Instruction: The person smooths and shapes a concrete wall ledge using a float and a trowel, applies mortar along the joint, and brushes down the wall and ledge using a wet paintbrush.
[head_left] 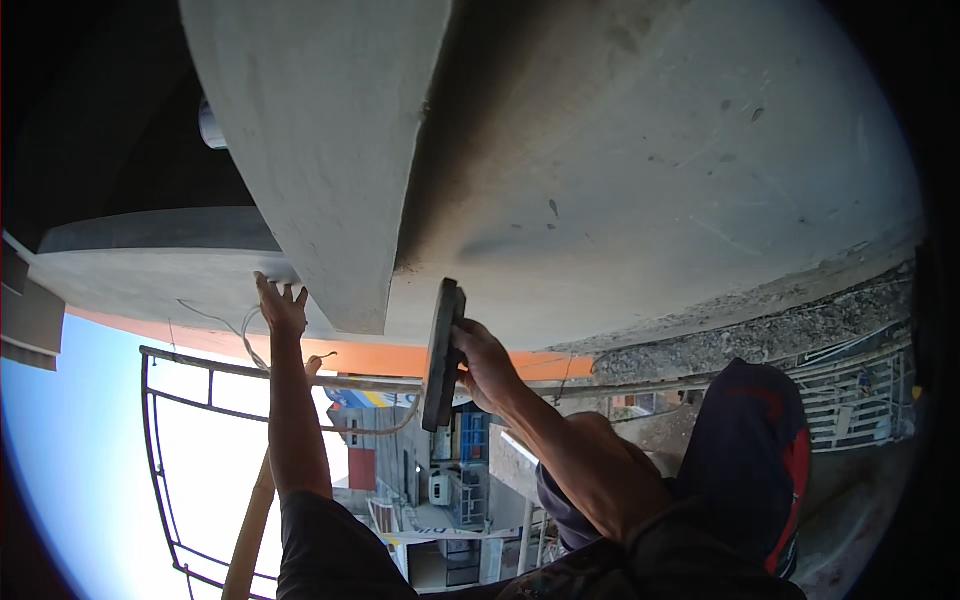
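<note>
My right hand (484, 366) grips the handle of a plastering float (440, 345), a long dark-grey block seen nearly edge-on. The float stands close to the smooth grey plastered surface (640, 190); whether it touches cannot be made out. My left hand (283, 305) is stretched out with fingers spread, its fingertips at the grey rendered ledge (150, 270) beside the beam. Between the two hands a flat plastered beam (340, 180) comes down to a squared end.
Thin pale cables (250, 335) hang by my left wrist. A metal scaffold frame (150, 430) and a bamboo pole (250, 530) stand on the left. My bent knee (745, 450) is at the right, near a rough, unplastered strip (740, 335). Buildings and a parked vehicle (439, 488) lie far below.
</note>
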